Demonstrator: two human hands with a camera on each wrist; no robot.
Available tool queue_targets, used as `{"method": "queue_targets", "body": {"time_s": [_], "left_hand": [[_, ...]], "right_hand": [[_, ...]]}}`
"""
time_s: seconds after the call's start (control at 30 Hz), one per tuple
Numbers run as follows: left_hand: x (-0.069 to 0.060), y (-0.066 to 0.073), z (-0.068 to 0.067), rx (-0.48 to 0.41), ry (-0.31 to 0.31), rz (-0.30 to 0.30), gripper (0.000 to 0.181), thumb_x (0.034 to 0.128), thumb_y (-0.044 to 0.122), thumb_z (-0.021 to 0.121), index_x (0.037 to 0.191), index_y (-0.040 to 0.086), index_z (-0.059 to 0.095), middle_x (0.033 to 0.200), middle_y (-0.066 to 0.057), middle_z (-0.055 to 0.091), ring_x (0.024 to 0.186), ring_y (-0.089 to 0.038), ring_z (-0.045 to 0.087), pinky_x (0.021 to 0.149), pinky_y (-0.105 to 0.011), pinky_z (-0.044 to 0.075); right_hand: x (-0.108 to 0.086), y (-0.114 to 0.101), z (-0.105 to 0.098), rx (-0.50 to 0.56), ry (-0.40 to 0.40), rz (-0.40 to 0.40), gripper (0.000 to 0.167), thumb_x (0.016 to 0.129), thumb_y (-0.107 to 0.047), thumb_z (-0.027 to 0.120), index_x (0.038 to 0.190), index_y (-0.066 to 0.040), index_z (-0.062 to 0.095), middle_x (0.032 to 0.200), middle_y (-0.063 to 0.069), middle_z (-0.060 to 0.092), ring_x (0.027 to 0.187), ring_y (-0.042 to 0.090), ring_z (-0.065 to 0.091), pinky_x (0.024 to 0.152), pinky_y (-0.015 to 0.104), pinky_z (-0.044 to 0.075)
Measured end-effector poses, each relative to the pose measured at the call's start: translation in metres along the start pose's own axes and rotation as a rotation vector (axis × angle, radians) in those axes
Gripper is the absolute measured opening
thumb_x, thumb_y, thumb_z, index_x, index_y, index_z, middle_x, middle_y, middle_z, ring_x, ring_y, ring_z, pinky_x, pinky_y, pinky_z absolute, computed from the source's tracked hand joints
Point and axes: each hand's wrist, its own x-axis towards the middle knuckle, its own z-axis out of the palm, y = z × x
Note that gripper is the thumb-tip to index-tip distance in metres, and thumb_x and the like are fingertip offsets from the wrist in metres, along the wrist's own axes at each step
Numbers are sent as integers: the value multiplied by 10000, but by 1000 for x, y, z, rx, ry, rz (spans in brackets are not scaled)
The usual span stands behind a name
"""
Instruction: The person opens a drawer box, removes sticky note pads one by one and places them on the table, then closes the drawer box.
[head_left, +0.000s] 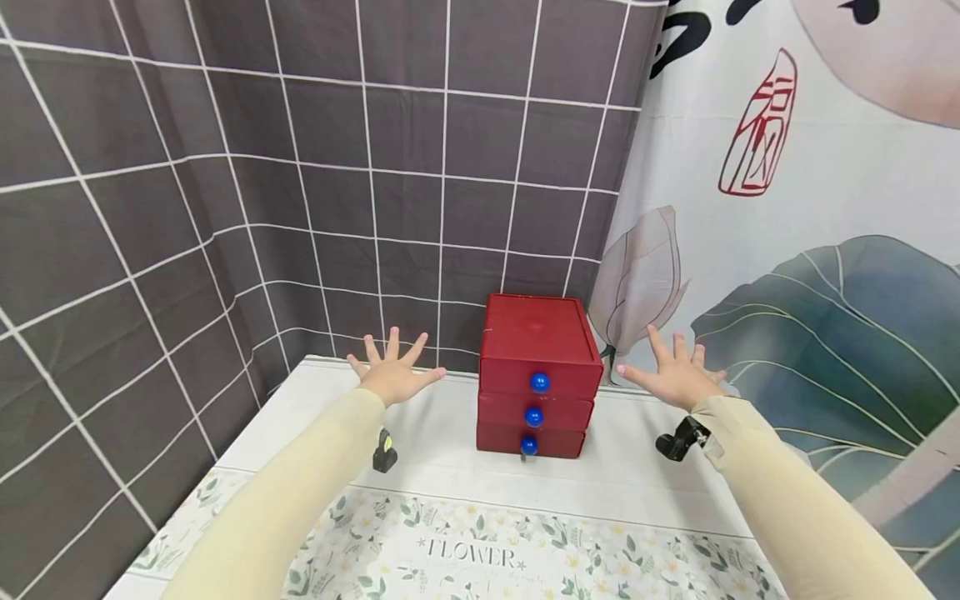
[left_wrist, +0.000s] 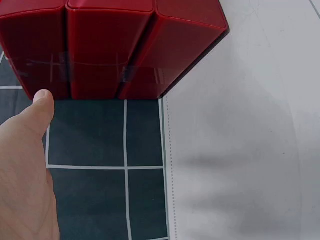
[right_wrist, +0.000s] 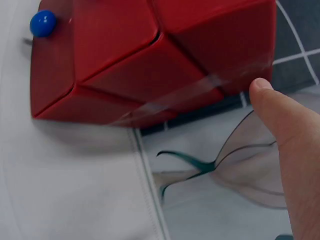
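A red box of three stacked drawers [head_left: 536, 375] with round blue knobs stands at the back of the white table, its drawers closed. To its left my left hand [head_left: 393, 375] is held in the air, fingers spread, holding nothing. My right hand [head_left: 675, 375] is raised on the box's right side, also with spread fingers and nothing in it. In the left wrist view the left thumb [left_wrist: 30, 150] shows beside the red box [left_wrist: 105, 50]. The right wrist view has the right thumb [right_wrist: 295, 135] near the box's side [right_wrist: 175, 65] and one blue knob [right_wrist: 43, 23].
The white table [head_left: 427, 467] carries a floral mat [head_left: 465, 542] with the word FLOWER along its front. A dark grey cloth with white grid lines [head_left: 322, 200] hangs behind and at the left. At the right hangs a white curtain with leaf prints [head_left: 705, 242].
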Motion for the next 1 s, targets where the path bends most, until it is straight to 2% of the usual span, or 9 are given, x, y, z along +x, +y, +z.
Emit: {"method": "queue_targets", "body": {"time_s": [0.17, 0.27, 0.33, 0.43, 0.6, 0.7, 0.8, 0.9, 1.0], "left_hand": [[2, 0, 0, -5, -1, 8, 992, 825, 905, 326, 1627, 383, 66, 1676, -161, -162, 1426, -567, -276, 1005, -850, -133], [1, 1, -2, -5, 1, 25, 986, 833, 899, 318, 1629, 378, 60, 1676, -177, -148, 1429, -587, -243, 1006, -856, -116], [0, 3, -5, -15, 2, 45, 967, 850, 881, 321, 1630, 378, 50, 1675, -179, -152, 1432, -595, -225, 1014, -853, -106], [0, 8, -10, -48, 10, 72, 916, 885, 845, 317, 1629, 385, 40, 1678, -171, -145, 1441, -595, -203, 1029, -846, -91], [4, 21, -22, -139, 12, 108, 847, 929, 808, 243, 1630, 384, 30, 1679, -189, -111, 1460, -599, -121, 1063, -831, -46], [6, 34, -29, -190, 25, 143, 802, 952, 776, 222, 1632, 381, 63, 1682, -210, -45, 1483, -578, -24, 1094, -810, 3], [6, 50, -34, -217, 33, 175, 755, 973, 741, 228, 1629, 391, 99, 1685, -204, 11, 1503, -535, 37, 1130, -771, 33], [5, 67, -35, -222, 38, 200, 717, 992, 705, 256, 1626, 397, 126, 1687, -189, 52, 1512, -512, 64, 1154, -740, 40], [5, 83, -35, -219, 50, 219, 688, 1006, 664, 294, 1624, 394, 155, 1682, -185, 102, 1512, -501, 106, 1163, -727, 69]], "right_hand": [[-2, 3, 6, 10, -14, 10, 1139, 856, -831, 446, 1629, -148, -37, 1563, 440, -69, 1350, 737, -146, 861, 940, -55], [-2, 2, 9, 13, 27, -31, 1112, 886, -794, 451, 1628, -114, -23, 1562, 446, 2, 1381, 721, -51, 939, 917, 41], [-1, -2, 9, 22, 103, -76, 1064, 916, -744, 469, 1628, -80, 41, 1551, 438, 127, 1401, 677, 117, 989, 870, 176], [-3, -12, 7, 56, 252, -145, 929, 961, -649, 498, 1605, -51, 196, 1479, 380, 364, 1331, 565, 393, 965, 754, 389], [-8, -36, 0, 138, 438, -232, 652, 1000, -490, 542, 1482, -65, 435, 1236, 240, 621, 1042, 408, 643, 811, 591, 527], [-10, -50, -1, 142, 538, -296, 497, 999, -398, 578, 1378, -78, 544, 1048, 140, 687, 834, 293, 676, 685, 471, 535], [-12, -61, -1, 142, 621, -348, 351, 978, -308, 619, 1262, -102, 618, 862, 34, 672, 688, 193, 616, 578, 371, 465], [-15, -70, 1, 138, 686, -389, 261, 953, -250, 647, 1174, -113, 646, 732, -37, 595, 602, 151, 523, 526, 322, 389], [-18, -78, 5, 125, 728, -427, 240, 935, -233, 662, 1145, -116, 652, 685, -60, 556, 563, 137, 490, 488, 310, 367]]}}
